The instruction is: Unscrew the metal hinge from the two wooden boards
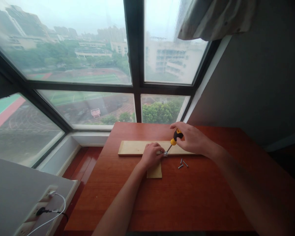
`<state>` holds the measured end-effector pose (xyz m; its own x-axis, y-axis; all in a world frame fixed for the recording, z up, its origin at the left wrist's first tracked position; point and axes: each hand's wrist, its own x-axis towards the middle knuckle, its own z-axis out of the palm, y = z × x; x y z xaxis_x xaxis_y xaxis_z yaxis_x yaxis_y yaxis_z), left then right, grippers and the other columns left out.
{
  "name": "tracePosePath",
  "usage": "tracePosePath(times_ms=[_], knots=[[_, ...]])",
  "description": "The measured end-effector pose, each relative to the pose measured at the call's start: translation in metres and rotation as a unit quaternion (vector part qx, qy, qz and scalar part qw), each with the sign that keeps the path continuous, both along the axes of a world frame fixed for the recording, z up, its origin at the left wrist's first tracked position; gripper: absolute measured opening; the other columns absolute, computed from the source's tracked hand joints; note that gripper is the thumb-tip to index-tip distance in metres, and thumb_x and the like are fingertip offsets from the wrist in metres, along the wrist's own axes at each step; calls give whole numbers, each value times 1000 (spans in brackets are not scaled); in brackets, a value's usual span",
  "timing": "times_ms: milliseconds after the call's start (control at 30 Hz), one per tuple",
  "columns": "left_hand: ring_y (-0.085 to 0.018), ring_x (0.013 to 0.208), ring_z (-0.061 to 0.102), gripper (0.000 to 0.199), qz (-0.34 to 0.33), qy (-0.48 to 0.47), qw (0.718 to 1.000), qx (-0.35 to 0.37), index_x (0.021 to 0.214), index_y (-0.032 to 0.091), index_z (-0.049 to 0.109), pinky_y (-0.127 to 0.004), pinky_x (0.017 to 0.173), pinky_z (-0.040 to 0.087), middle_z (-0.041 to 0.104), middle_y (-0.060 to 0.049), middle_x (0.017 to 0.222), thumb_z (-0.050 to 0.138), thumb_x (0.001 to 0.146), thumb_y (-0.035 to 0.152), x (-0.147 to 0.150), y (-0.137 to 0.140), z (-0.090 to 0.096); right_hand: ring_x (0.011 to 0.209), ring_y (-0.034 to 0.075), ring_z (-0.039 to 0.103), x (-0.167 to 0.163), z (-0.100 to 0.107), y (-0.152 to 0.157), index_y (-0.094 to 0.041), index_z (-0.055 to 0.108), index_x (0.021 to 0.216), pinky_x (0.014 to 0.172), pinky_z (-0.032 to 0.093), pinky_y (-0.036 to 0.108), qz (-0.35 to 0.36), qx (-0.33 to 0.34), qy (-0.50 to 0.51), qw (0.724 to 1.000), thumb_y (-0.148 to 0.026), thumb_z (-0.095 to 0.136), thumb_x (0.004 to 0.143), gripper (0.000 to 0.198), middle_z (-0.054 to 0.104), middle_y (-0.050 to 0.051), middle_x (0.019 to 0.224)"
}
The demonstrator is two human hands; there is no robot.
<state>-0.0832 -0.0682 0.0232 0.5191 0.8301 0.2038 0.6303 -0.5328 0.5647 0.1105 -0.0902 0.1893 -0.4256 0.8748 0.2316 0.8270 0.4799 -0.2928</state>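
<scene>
My right hand [192, 137] is closed round the handle of a yellow and black screwdriver [173, 141], which slants down to the left. The screwdriver's tip meets a small silver metal bracket [165, 154] at the near edge of a long pale wooden board [132, 148]. My left hand [151, 154] is closed, its fingertips pressed at the bracket and the board's near edge; exactly how they grip is partly hidden. Beneath that hand a shorter wooden piece [154, 172] extends toward me from the long board. Several loose screws [181, 161] lie to the right of the bracket.
The boards lie on a reddish-brown wooden table [162, 203]. Behind it stand large windows with dark frames [137, 108], and a grey wall [241, 85] rises at the right. At lower left, a white cable [64, 203] runs from wall sockets [35, 209]. A curtain [211, 19] hangs at the upper right.
</scene>
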Motion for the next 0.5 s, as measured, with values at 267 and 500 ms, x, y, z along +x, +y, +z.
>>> tracePosePath(times_ms=[267,500], knots=[[-20,94,57,15,-5,3,1000,-1,92,28,72,-33,85,38,65,-2,98,69,77,33,-1,1,-1,88,24,65,-6,-1,0,-24,58,115,69,46,31,-132,24,-83,988,-37,49,89,31,69,7,106],[-21,95,57,15,-4,4,1000,3,93,27,71,-33,85,37,65,-3,100,65,80,31,-1,-1,0,106,22,61,-2,1,-1,-22,53,120,84,46,30,-33,-11,-19,999,-25,55,80,40,63,6,123]])
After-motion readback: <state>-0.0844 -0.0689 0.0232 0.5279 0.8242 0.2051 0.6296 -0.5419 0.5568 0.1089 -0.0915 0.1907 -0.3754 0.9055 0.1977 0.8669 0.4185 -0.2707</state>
